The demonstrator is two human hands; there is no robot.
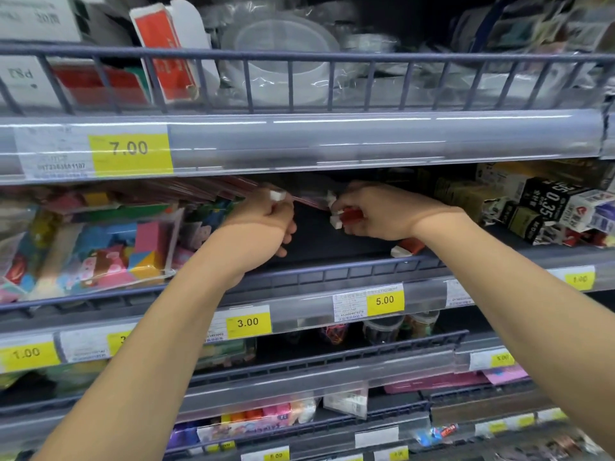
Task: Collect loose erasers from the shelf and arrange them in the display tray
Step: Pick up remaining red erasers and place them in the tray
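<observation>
Erasers fill both our hands on the middle shelf [332,261]. Our right hand [372,212] curls round a red-sleeved eraser [349,216], with white eraser ends poking out beside its fingers. Our left hand [266,221] is closed too, a small white eraser [278,195] pinched at its top. One more red-and-white eraser [407,248] lies loose on the shelf, just below our right wrist. A clear tray of colourful erasers [100,247] stands to the left.

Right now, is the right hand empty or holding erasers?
Holding: the right hand has its fingers curled round red-and-white erasers.
</observation>
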